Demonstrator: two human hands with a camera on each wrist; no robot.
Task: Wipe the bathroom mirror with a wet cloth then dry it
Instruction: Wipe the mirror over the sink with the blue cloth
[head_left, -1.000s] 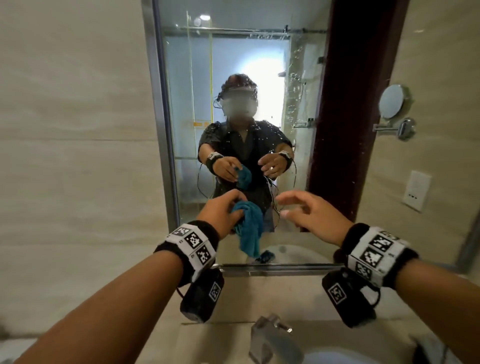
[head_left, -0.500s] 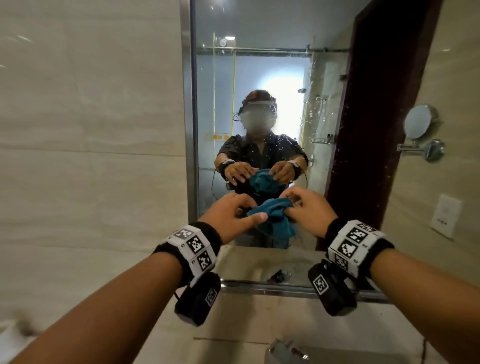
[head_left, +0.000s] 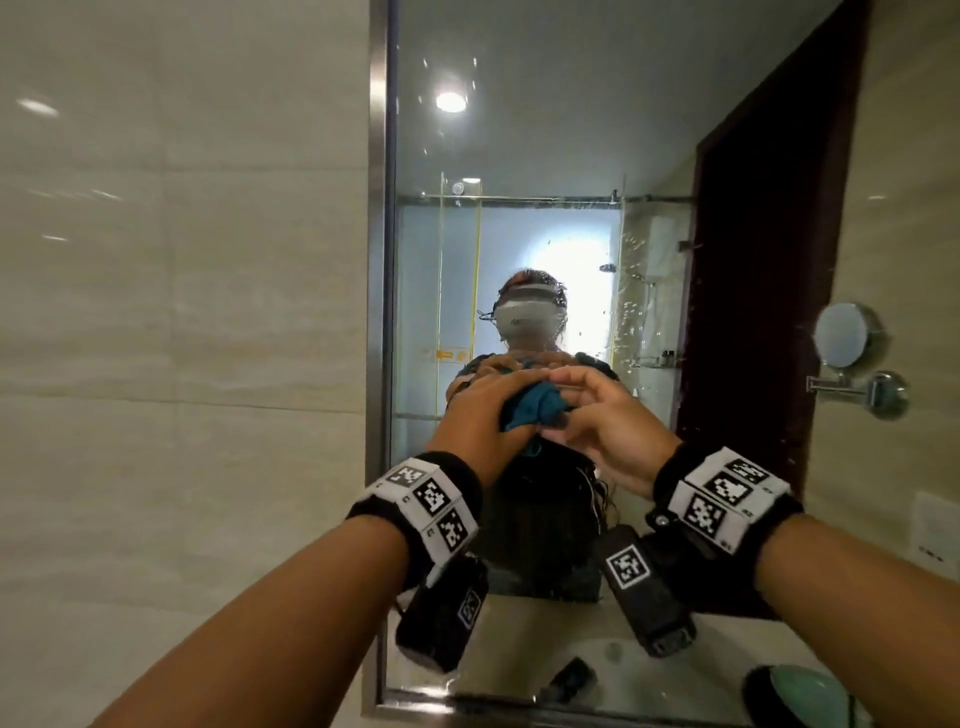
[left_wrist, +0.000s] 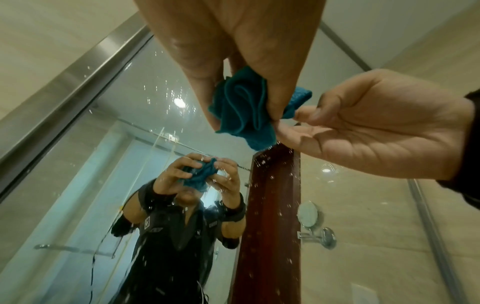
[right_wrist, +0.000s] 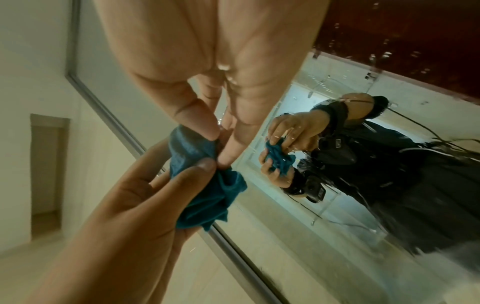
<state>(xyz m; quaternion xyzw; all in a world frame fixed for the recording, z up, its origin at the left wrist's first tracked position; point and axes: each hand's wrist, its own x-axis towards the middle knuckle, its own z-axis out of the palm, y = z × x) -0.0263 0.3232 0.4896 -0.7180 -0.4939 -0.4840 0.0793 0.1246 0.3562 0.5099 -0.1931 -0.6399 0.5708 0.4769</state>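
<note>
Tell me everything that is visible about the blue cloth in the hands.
The teal cloth looks like soft terry fabric, bunched into crumpled folds. It is held up in front of the mirror, apart from the glass. The left hand grips one side, and the right hand pinches the other.

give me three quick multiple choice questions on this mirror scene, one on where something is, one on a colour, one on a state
1. Where is the cloth?
A. bunched between both hands in front of the mirror
B. lying in the sink
C. hung on the wall

2. What colour is the cloth?
A. white
B. teal blue
C. red

3. What is the state of the mirror glass?
A. cracked
B. fogged over
C. speckled with droplets

Answers:
1 A: the left hand and right hand both pinch the cloth in front of the mirror.
2 B: the cloth's folds show teal blue in the left wrist view.
3 C: bright droplets dot the glass.
</note>
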